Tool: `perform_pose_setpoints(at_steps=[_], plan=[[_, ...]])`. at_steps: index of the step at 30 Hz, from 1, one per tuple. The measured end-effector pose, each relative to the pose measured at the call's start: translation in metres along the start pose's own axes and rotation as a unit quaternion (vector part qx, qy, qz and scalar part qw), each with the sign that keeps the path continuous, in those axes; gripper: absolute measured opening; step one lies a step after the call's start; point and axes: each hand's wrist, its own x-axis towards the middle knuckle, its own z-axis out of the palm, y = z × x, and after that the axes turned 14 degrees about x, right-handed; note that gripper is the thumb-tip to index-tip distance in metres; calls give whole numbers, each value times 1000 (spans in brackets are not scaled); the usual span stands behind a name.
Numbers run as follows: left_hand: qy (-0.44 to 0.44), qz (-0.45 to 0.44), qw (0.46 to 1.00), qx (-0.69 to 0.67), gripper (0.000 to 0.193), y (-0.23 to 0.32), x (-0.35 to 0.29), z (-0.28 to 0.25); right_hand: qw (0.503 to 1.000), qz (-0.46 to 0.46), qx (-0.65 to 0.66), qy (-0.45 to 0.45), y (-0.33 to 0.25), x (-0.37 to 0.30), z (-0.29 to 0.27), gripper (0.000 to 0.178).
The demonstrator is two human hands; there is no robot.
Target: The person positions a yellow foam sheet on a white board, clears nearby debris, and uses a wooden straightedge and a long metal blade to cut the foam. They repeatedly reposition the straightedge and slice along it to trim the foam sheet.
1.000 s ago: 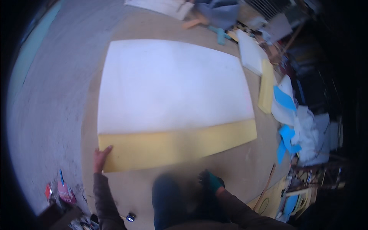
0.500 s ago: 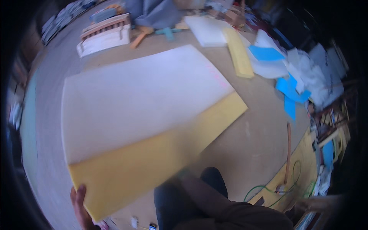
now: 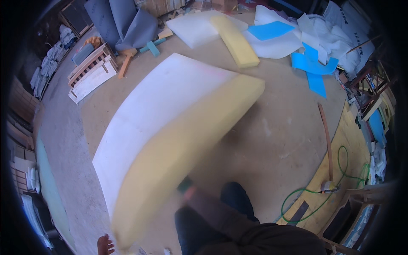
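Observation:
A large thick foam slab (image 3: 182, 131), white on its broad face and yellow along its near side, stands tilted in front of me and is bowed and blurred by motion. My left hand (image 3: 105, 245) is at the lower left, just beside the slab's near corner, fingers apart and holding nothing. From the lower right my right forearm reaches to the slab's near underside. There my right hand (image 3: 184, 185), with dark green at it, touches or nearly touches the foam; its fingers are hidden.
Beyond the slab lie a white foam sheet (image 3: 191, 29), a yellow foam strip (image 3: 238, 44) and blue foam pieces (image 3: 314, 63). A slatted wooden frame (image 3: 91, 72) stands far left. At right are a wooden stick (image 3: 326, 140), a green hose (image 3: 293, 195) and a yellowish board (image 3: 348, 157).
The slab has swung round, its far right end moving away and its near edge rising and bending. My left hand has let go of its corner. The view has turned rightward.

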Motion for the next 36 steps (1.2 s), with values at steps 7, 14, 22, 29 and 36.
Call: perform_pose_setpoints(at_steps=[7,14,22,29,36], plan=[[405,206,880,-138,73,261,-105,-113,987,-87,59,-119,-56,17,136,52],[581,186,781,129,109,470,-84,-188,942,-95,167,-274,-99,51,259,59],[678,239,685,120,65,433,-109,-301,938,-46,161,-304,-124,26,342,73],[517,385,762,-53,66,391,-252,-399,888,-150,-7,-434,-122,-105,382,59],[541,297,787,-12,71,337,-221,-351,889,-131,-100,-428,-103,-156,317,52]])
